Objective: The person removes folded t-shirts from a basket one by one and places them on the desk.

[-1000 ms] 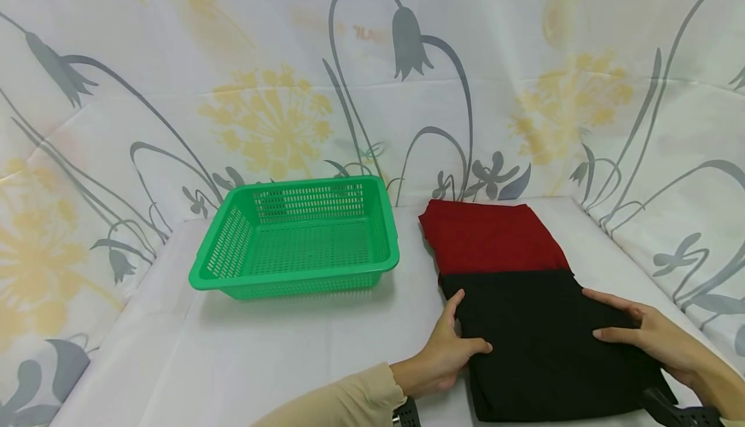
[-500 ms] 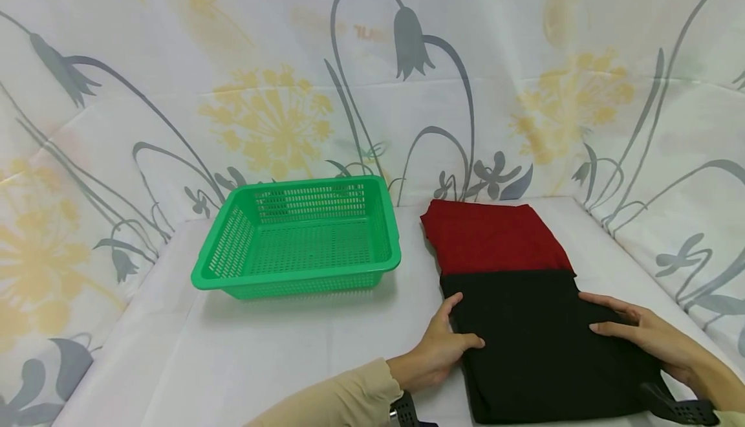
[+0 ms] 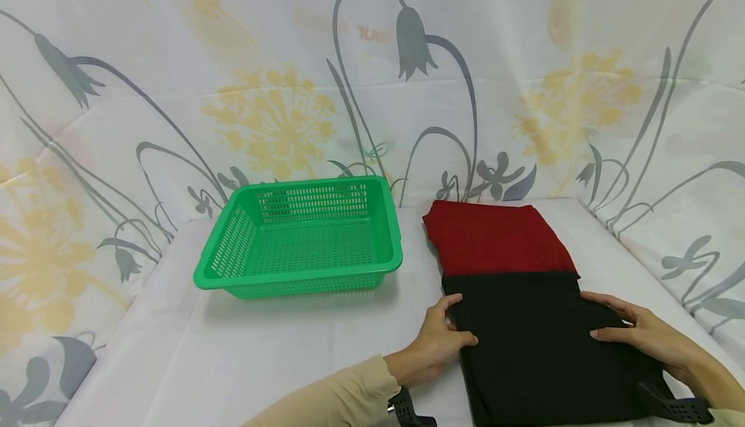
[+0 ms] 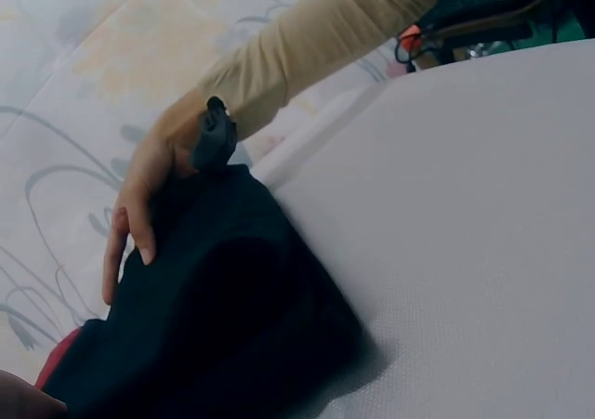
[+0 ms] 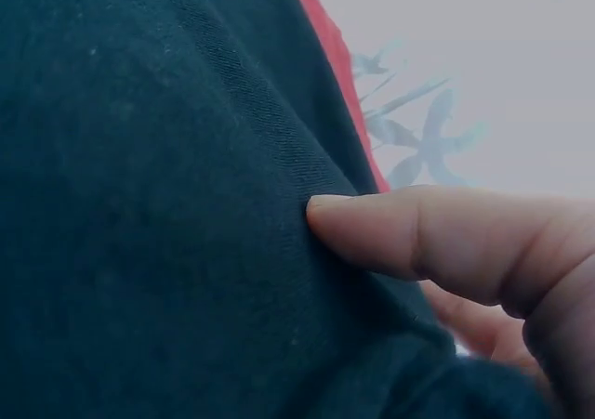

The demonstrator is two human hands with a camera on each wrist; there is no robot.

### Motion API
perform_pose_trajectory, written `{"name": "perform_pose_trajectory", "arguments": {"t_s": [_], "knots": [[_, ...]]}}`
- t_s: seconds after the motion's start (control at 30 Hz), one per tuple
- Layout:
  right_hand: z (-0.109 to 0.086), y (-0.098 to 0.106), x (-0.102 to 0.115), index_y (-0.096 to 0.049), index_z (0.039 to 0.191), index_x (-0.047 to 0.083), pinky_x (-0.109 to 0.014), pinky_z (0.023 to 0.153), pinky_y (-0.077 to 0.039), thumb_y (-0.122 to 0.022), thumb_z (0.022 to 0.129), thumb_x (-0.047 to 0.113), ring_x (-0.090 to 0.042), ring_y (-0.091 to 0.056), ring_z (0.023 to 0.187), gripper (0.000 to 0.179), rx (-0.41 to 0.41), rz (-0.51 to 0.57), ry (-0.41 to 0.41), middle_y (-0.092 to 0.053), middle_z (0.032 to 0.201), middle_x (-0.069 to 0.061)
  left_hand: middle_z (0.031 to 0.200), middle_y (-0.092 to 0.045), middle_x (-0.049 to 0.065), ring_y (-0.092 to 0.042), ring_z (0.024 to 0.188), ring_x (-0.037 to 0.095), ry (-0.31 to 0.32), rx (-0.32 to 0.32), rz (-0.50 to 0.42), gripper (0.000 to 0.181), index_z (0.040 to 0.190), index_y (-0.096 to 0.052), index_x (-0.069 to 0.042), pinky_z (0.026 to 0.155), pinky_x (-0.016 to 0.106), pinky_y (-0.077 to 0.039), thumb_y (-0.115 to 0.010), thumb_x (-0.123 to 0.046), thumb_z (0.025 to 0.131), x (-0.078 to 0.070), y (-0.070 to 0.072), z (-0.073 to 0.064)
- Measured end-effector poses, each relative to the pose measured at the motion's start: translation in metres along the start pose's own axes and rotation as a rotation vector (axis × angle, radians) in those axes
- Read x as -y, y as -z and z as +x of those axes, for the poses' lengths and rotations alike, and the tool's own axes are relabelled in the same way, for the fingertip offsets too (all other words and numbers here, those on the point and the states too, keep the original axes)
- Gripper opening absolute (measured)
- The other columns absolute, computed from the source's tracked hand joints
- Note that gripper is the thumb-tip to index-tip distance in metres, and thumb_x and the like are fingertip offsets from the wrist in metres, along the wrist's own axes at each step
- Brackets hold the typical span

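Observation:
A folded black garment (image 3: 524, 343) lies at the front right of the white-covered surface, its far edge meeting a folded red garment (image 3: 500, 236). My left hand (image 3: 433, 343) rests at the black garment's left edge, thumb on top and forefinger along the side. On the opposite edge, my right hand (image 3: 646, 333) touches the garment with thumb and forefinger spread apart. The right wrist view shows the right thumb (image 5: 409, 229) pressing on the black fabric near a ribbed strip. The other fingers are partly hidden behind the garment's edges.
A green plastic basket (image 3: 302, 278) with perforated walls stands left of the garments, nothing inside it. White cloth (image 3: 279, 362) covers the surface. A flower-printed curtain (image 3: 279, 110) encloses the back and sides. Dark equipment (image 4: 493, 19) shows beyond the surface's edge.
My left hand has shifted slightly left, its thumb sliding towards the black garment's edge. My right hand has hardly moved. The basket and red garment stay in place.

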State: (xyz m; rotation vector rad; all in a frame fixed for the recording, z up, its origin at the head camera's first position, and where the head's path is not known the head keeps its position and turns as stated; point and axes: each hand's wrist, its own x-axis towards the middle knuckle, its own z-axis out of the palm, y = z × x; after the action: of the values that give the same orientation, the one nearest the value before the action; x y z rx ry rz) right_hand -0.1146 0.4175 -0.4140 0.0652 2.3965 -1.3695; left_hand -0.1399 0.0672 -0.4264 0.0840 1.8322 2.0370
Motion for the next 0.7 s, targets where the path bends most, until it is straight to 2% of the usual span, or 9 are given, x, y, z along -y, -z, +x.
{"name": "perform_pose_trajectory", "arguments": {"t_s": [0.13, 0.23, 0.37, 0.4, 0.47, 0.57, 0.6, 0.63, 0.7], "knots": [[0.000, 0.000, 0.006, -0.027, 0.152, 0.008, -0.041, 0.074, -0.051, -0.062, 0.096, 0.027, -0.030, -0.058, 0.104, 0.070, -0.055, -0.066, -0.006, -0.024, 0.141, -0.041, 0.107, -0.044, 0.006, -0.046, 0.082, 0.016, -0.012, 0.002, 0.013, 0.066, 0.131, -0.054, -0.006, 0.063, 0.024, -0.042, -0.067, 0.018, 0.070, -0.001, 0.005, -0.001], [0.002, 0.000, 0.012, -0.029, 0.148, -0.003, -0.039, 0.072, -0.051, -0.062, 0.096, 0.030, -0.040, -0.058, 0.104, 0.069, -0.141, -0.189, 0.034, -0.031, 0.138, -0.040, 0.101, -0.045, 0.006, -0.048, 0.077, 0.014, -0.022, 0.008, 0.005, 0.061, 0.128, -0.055, -0.004, 0.062, 0.024, -0.043, -0.065, 0.017, 0.071, -0.002, 0.011, 0.000], [0.003, 0.000, 0.022, -0.039, 0.140, -0.009, -0.036, 0.072, -0.050, -0.062, 0.096, 0.031, -0.036, -0.060, 0.105, 0.063, -0.263, -0.338, 0.104, -0.044, 0.134, -0.034, 0.097, -0.048, 0.006, -0.049, 0.067, 0.012, -0.038, 0.050, 0.010, 0.051, 0.123, -0.057, -0.002, 0.061, 0.024, -0.044, -0.064, 0.013, 0.075, -0.008, 0.022, 0.001], [0.003, 0.000, 0.025, -0.042, 0.138, -0.009, -0.036, 0.072, -0.050, -0.062, 0.096, 0.030, -0.026, -0.061, 0.103, 0.061, -0.287, -0.360, 0.120, -0.046, 0.134, -0.033, 0.095, -0.051, 0.005, -0.051, 0.066, 0.012, -0.047, 0.066, 0.026, 0.048, 0.122, -0.058, -0.002, 0.061, 0.024, -0.045, -0.064, 0.012, 0.077, -0.010, 0.025, 0.002], [0.003, 0.000, 0.030, -0.047, 0.135, -0.007, -0.039, 0.072, -0.050, -0.063, 0.096, 0.029, -0.005, -0.060, 0.096, 0.056, -0.338, -0.391, 0.159, -0.050, 0.131, -0.032, 0.093, -0.055, 0.006, -0.055, 0.066, 0.015, -0.080, 0.103, 0.080, 0.041, 0.119, -0.060, -0.001, 0.060, 0.024, -0.045, -0.065, 0.009, 0.080, -0.017, 0.032, 0.002], [0.002, -0.001, 0.040, -0.053, 0.132, -0.005, -0.041, 0.071, -0.050, -0.064, 0.095, 0.027, 0.005, -0.056, 0.091, 0.050, -0.425, -0.435, 0.226, -0.056, 0.125, -0.031, 0.093, -0.061, 0.006, -0.060, 0.072, 0.020, -0.161, 0.150, 0.210, 0.033, 0.117, -0.062, -0.001, 0.059, 0.023, -0.045, -0.066, 0.003, 0.085, -0.028, 0.044, 0.003], [0.002, -0.001, 0.043, -0.055, 0.130, -0.004, -0.037, 0.069, -0.050, -0.064, 0.095, 0.026, 0.005, -0.057, 0.089, 0.048, -0.457, -0.452, 0.250, -0.057, 0.122, -0.031, 0.093, -0.062, 0.005, -0.060, 0.075, 0.020, -0.194, 0.159, 0.254, 0.030, 0.116, -0.062, -0.001, 0.059, 0.023, -0.045, -0.066, 0.001, 0.086, -0.032, 0.048, 0.003], [0.002, -0.001, 0.047, -0.056, 0.130, -0.003, -0.033, 0.068, -0.050, -0.064, 0.095, 0.026, -0.005, -0.062, 0.090, 0.046, -0.488, -0.466, 0.273, -0.058, 0.121, -0.031, 0.093, -0.063, 0.004, -0.060, 0.078, 0.021, -0.230, 0.168, 0.301, 0.027, 0.115, -0.063, -0.002, 0.060, 0.023, -0.045, -0.065, -0.001, 0.088, -0.037, 0.053, 0.004], [0.003, -0.001, 0.052, -0.058, 0.129, -0.002, -0.020, 0.067, -0.047, -0.065, 0.094, 0.024, -0.007, -0.063, 0.091, 0.044, -0.551, -0.486, 0.320, -0.060, 0.118, -0.030, 0.094, -0.063, 0.002, -0.060, 0.082, 0.018, -0.302, 0.178, 0.385, 0.024, 0.115, -0.063, -0.004, 0.064, 0.023, -0.047, -0.064, -0.006, 0.091, -0.048, 0.062, 0.003]]}}
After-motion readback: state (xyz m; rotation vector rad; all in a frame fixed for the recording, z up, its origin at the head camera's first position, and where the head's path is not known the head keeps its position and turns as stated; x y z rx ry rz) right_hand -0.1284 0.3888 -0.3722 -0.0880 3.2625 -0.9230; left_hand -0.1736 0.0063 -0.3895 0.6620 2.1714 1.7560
